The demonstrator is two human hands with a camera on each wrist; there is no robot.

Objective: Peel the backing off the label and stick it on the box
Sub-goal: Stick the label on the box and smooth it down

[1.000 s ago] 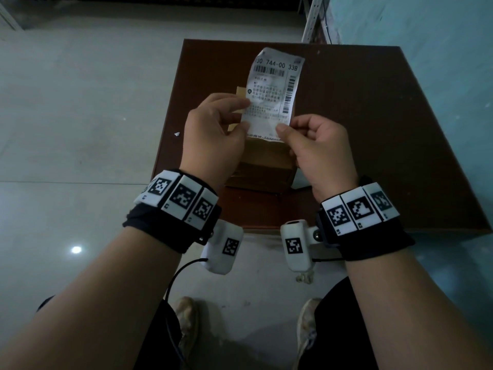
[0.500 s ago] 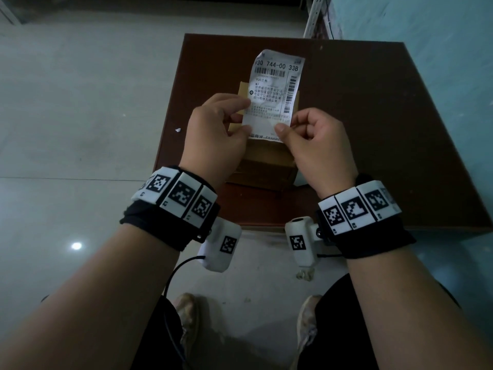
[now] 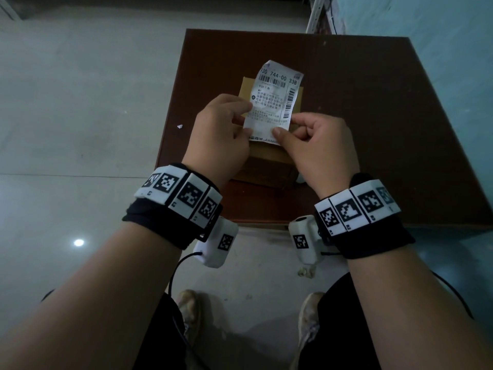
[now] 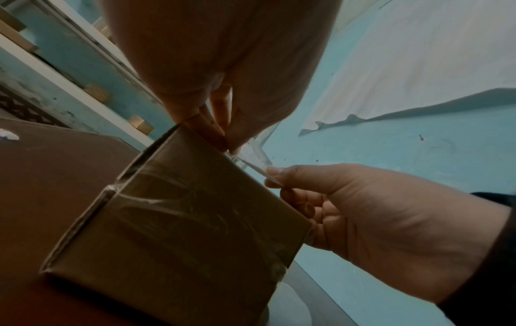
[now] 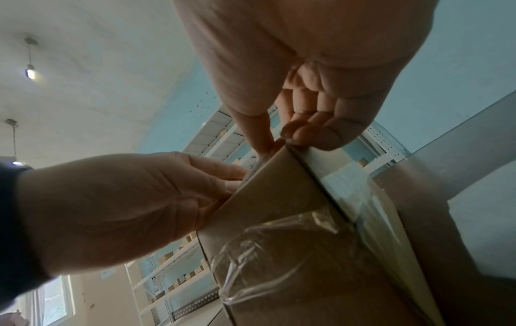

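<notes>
A white printed shipping label (image 3: 277,100) is held upright over a brown cardboard box (image 3: 269,158) sealed with clear tape, which stands on the dark brown table (image 3: 373,129). My left hand (image 3: 240,116) pinches the label's lower left edge. My right hand (image 3: 290,126) pinches its lower right corner between thumb and forefinger. In the left wrist view the box (image 4: 189,220) fills the middle, with the label's thin edge (image 4: 251,154) just above its top. The right wrist view shows both pinches at the box's (image 5: 293,220) top rim.
A white object (image 3: 300,180) lies beside the box's near right corner. A small white scrap (image 3: 180,126) is on the grey floor left of the table. Metal shelving (image 3: 317,14) and a blue wall stand behind and to the right.
Both hands have brought the label down, closer to the box top. The pinches stay on its lower edge.
</notes>
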